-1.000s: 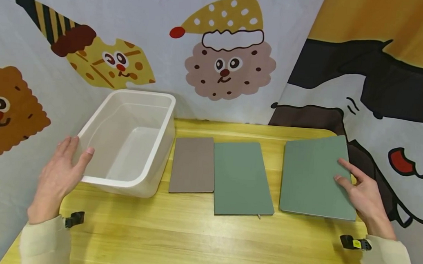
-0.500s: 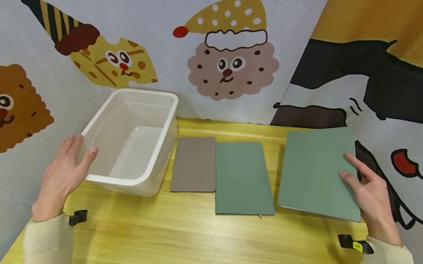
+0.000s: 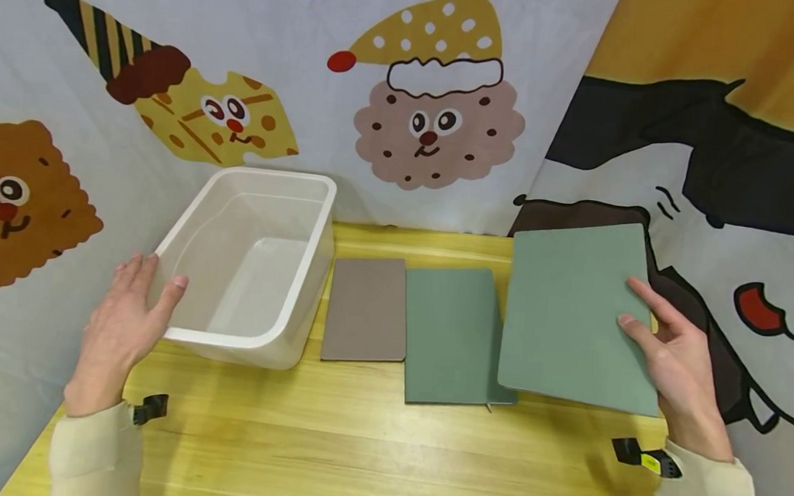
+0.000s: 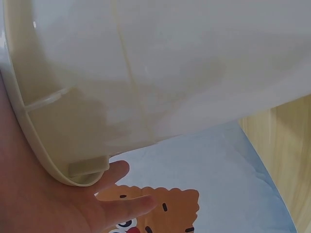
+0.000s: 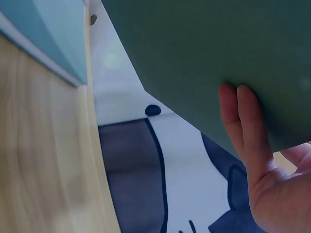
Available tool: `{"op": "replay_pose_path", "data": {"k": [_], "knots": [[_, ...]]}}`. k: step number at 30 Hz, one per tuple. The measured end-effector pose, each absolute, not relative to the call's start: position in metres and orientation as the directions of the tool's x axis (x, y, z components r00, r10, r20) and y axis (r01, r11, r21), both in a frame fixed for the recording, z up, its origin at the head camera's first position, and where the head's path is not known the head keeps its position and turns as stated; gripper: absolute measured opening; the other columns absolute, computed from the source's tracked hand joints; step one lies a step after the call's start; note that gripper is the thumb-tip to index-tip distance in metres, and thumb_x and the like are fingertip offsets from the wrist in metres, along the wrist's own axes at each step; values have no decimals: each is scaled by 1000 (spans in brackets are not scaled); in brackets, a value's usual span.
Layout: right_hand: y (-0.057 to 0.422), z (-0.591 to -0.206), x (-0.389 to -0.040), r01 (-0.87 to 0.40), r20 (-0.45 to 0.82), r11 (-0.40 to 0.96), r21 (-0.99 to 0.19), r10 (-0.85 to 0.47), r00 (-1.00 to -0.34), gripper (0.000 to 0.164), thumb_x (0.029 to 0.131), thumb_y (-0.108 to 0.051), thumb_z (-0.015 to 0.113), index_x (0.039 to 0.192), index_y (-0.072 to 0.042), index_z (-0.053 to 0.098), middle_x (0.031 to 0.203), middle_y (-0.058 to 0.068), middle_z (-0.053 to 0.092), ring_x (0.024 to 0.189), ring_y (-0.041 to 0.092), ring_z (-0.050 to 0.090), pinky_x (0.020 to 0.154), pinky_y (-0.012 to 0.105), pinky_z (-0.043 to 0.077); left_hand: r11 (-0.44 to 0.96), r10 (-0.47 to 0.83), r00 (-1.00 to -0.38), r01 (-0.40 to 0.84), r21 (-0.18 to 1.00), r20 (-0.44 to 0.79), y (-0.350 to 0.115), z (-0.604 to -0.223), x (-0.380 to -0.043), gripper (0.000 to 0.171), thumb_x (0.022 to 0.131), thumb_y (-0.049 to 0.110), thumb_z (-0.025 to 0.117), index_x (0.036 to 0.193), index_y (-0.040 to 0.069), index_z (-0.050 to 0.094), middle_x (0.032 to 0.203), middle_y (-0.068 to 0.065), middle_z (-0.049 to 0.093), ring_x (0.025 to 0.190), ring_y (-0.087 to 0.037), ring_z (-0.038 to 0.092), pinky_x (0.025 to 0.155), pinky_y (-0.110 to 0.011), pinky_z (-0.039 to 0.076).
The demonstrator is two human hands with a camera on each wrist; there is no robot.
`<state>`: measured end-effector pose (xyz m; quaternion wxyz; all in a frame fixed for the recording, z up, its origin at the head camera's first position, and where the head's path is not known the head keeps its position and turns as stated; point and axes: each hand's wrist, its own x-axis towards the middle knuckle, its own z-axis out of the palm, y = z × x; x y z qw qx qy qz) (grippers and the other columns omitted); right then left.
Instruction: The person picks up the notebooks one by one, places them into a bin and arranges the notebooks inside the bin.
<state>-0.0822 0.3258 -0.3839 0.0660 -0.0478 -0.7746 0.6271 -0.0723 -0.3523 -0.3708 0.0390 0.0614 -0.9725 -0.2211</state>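
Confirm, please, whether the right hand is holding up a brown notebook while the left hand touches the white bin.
Not quite: the notebook in the right hand is green, not brown, as the head view shows; the left hand does touch the white bin.

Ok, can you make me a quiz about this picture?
1. Which hand holds the raised green notebook: A) left or B) right?
2. True or false: the left hand is holding a notebook.
3. Fill in: the brown notebook lies between the white bin and a ____ notebook.

Key:
1. B, the right hand.
2. False; the left hand is at the white bin.
3. Green: the flat green notebook.
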Motion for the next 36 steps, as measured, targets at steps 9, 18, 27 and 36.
{"op": "replay_pose_path", "data": {"k": [9, 18, 27, 36], "knots": [[299, -377, -83, -72, 86, 112, -991, 127, -988, 57, 100, -7, 67, 155, -15, 51, 162, 3, 37, 107, 1, 65, 70, 18, 58, 894, -146, -987, -106, 436, 61, -350, -371, -73, 82, 109, 56, 30, 163, -3, 14, 168, -31, 5, 155, -50, 1, 106, -82, 17], [270, -368, -82, -78, 82, 46, -996, 109, -991, 57, 100, -9, 69, 154, -15, 51, 167, 2, 32, 146, 15, 34, 89, 11, 50, 885, -162, -984, -112, 453, 73, -350, -374, -75, 81, 109, 55, 30, 163, -4, 15, 168, -32, 8, 156, -49, 2, 109, -81, 15], [248, -356, -85, -129, 124, -52, -990, 94, -988, 56, 100, -4, 68, 153, -10, 52, 166, 6, 35, 146, 21, 37, 95, 14, 49, 885, -165, -984, -118, 451, 67, -350, -375, -76, 81, 109, 55, 29, 163, -4, 15, 168, -31, 6, 156, -49, 1, 107, -83, 15], [229, -349, -88, -165, 152, -126, -978, 106, -983, 55, 98, -2, 68, 151, -8, 54, 164, 7, 39, 145, 20, 40, 97, 16, 49, 884, -169, -982, -115, 454, 79, -349, -375, -77, 81, 109, 55, 30, 163, -4, 16, 168, -31, 8, 155, -50, 2, 107, -83, 16]]}}
